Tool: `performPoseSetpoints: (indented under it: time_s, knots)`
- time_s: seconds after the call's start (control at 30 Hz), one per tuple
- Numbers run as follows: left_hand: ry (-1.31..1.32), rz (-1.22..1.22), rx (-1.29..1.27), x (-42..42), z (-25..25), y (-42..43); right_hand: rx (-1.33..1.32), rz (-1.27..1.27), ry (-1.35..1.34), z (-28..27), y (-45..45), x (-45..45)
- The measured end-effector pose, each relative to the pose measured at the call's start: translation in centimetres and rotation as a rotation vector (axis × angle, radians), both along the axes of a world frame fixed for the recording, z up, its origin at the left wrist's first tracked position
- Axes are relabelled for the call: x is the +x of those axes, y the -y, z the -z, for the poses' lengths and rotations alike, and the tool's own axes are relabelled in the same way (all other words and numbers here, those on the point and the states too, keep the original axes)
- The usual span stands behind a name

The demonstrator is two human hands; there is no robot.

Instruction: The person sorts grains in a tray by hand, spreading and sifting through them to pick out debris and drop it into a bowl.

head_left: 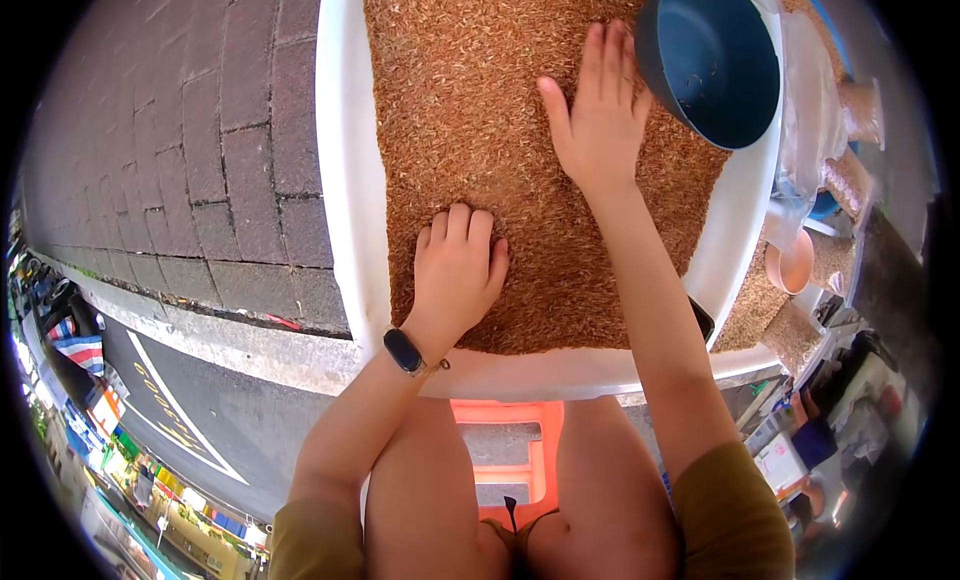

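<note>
A deep white tray [352,180] holds a layer of reddish-brown grain [480,90] that looks like rice. My left hand [455,265] rests on the grain near the tray's close left side, fingers bent downward and thumb apart; the fingertips are partly hidden. A dark band with an oval screen [403,351] is on that wrist. Farther out, my right hand [603,120] lies flat on the grain with thumb and fingers spread, holding nothing. Just right of its fingertips, a dark blue bowl [725,75] sits tilted against the tray's right side, with a few grains inside.
Clear plastic bags [812,120] and a pinkish cup [791,262] stand to the right, beside more grain. A dark flat object [702,320] shows behind my right forearm. An orange stool [545,450] is between my legs; brick paving [240,150] lies left.
</note>
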State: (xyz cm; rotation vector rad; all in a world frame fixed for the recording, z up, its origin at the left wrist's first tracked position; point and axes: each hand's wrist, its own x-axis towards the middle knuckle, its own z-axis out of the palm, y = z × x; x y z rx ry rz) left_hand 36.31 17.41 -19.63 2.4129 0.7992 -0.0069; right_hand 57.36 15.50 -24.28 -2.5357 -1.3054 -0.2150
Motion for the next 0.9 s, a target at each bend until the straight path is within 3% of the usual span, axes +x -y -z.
performPoseSetpoints:
  time_s: [0.2, 0.53, 0.63, 0.9]
  knots:
    - [0.025, 0.001, 0.017, -0.2, 0.2, 0.0, -0.078, 0.121, -0.115, -0.4, 2.2, -1.6]
    - [-0.025, 0.050, 0.053, -0.3, -0.1, -0.2, -0.058, -0.042, -0.371, -6.0, 6.6, -5.6]
    - [-0.071, 0.088, 0.050, -0.5, -0.4, -0.4, 0.062, -0.053, -0.686, -6.1, 9.4, -5.7]
    - [-0.204, 0.061, 0.078, -2.6, -4.3, -0.2, -0.257, 0.213, -0.630, -8.4, 15.1, -7.2]
